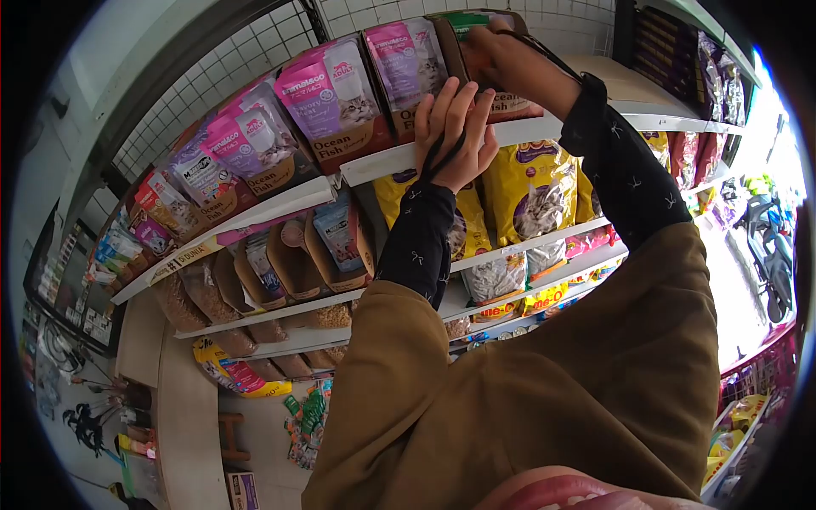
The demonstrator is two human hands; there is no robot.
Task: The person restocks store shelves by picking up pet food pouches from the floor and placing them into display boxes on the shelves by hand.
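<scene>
On the top shelf, my left hand (456, 134) rests with fingers spread and stretched against the front of a brown "Ocean Fish" display box, holding nothing. My right hand (523, 66) reaches over and into the cardboard box (518, 104) at the row's right end. Its fingers bend down inside, partly hidden, so their grip does not show. Behind that hand a green pouch (466, 20) stands in the same box. Just left is a box with a purple-pink cat food pouch (406, 58), and beside that another such pouch (327, 89).
The white shelf edge (527, 129) runs below my hands. Yellow cat food bags (534, 194) stand on the shelf beneath. More pouches (251, 144) fill boxes leftward. A wire grid (561, 30) backs the shelf, and dark boxes (667, 51) stand at the far right.
</scene>
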